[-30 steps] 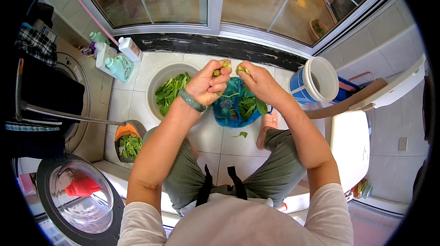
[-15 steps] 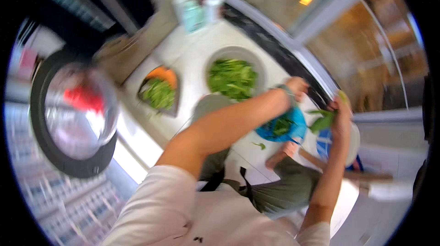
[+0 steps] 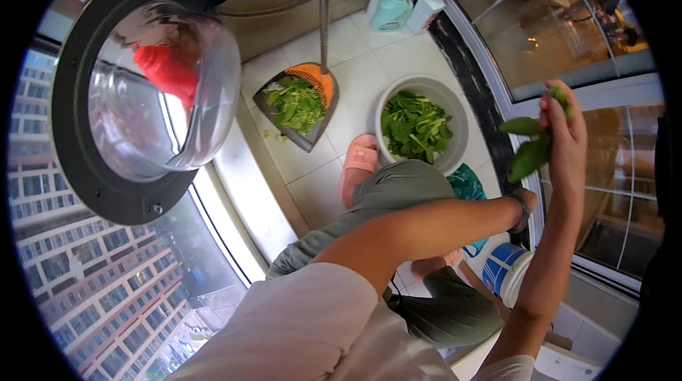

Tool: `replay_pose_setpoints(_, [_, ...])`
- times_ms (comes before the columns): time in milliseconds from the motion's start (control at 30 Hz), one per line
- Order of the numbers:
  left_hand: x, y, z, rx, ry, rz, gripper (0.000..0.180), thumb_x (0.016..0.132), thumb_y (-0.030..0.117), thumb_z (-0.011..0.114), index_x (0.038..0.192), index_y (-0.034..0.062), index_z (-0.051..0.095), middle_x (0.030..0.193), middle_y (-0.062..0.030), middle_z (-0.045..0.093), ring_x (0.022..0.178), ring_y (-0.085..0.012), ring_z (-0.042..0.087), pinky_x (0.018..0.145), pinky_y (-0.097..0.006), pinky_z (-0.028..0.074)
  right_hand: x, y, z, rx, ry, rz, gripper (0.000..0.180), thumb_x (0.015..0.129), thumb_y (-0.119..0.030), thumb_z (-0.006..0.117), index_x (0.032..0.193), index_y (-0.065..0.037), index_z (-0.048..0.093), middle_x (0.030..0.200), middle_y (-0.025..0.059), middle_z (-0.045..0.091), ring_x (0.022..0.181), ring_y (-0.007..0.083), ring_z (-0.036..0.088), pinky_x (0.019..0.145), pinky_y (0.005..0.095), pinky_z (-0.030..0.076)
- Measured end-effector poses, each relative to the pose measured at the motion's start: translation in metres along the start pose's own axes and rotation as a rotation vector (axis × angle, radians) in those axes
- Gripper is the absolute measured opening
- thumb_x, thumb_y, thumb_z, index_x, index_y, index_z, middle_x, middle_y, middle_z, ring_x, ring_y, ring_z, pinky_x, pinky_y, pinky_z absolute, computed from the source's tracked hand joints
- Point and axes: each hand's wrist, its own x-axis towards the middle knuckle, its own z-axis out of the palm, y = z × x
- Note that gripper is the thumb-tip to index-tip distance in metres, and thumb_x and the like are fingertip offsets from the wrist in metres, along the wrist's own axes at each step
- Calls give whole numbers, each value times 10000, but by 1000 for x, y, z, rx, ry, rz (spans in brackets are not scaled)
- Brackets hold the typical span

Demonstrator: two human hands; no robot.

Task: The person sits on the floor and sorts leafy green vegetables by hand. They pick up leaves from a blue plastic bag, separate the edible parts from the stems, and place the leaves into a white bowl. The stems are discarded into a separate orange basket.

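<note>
Up right of the bowl [image 3: 420, 125] of greens, the right hand [image 3: 565, 141] pinches leafy stems [image 3: 527, 147]; the left hand [image 3: 529, 200], mostly hidden, cannot be judged. Trimming seems underway; dropping picked leaves needs careful aim.

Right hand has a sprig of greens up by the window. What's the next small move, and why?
Probably lower the right hand and drop its leafy sprig into the grey bowl, which already holds similar loose leaves; the dustpan seems to hold scraps.

Glossy tiled floor [image 3: 359, 72]; smooth plastic basin [image 3: 455, 107], bottles [image 3: 393, 8].
</note>
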Motion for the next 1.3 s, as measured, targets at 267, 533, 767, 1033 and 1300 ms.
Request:
replay_pose_setpoints(267, [-96, 29, 5, 15, -51, 174, 255, 779, 159, 528, 571, 12, 521, 517, -123, 485, 375, -212, 410, 355, -361, 284, 40, 105, -12, -271, -116, 249, 491, 833, -202, 535, 1259, -29, 363, 1160, 127, 472, 1010, 174, 456, 867, 286, 357])
replay_pose_setpoints(533, [-119, 44, 10, -77, 59, 62, 170, 763, 146, 455, 619, 56, 460, 510, -45, 390, 385, -164, 331, 363, -306, 252, 1, 101, -74, -103, 110, 381, 511, 850, -297, 502, 1299, -120, 335, 1300, 110, 366, 1166, 196, 378, 953, 346, 297])
replay_pose_setpoints(767, [-120, 72, 2, -223, 68, 168, 123, 731, 105, 433, 616, 63, 425, 531, -51, 386, 395, -154, 347, 332, -282, 238, -115, 130, -162, 133, 498, 441, 493, 872, -299, 486, 1302, -122, 322, 1317, 109, 337, 1183, 223, 369, 958, 342, 301])
replay_pose_setpoints(1033, [-211, 157, -95, -426, -204, 424, 105, 748, 117, 477, 688, 33, 457, 628, -75, 443, 442, -108, 337, 353, -233, 257, -306, 221, -207, 260, 489, 1101, 582, 825, -437, 513, 1286, -127, 341, 1315, 88, 352, 1165, 220, 387, 953, 379, 296])
replay_pose_setpoints(1300, [-265, 117, -394, -457, 608, 465, 101, 836, 165, 447, 828, 65, 457, 717, -49, 451, 522, -155, 394, 453, -284, 337, -293, 208, -186, 94, 345, 985, 459, 852, -372, 504, 1223, -119, 409, 1180, 61, 480, 1051, 194, 464, 881, 361, 353])
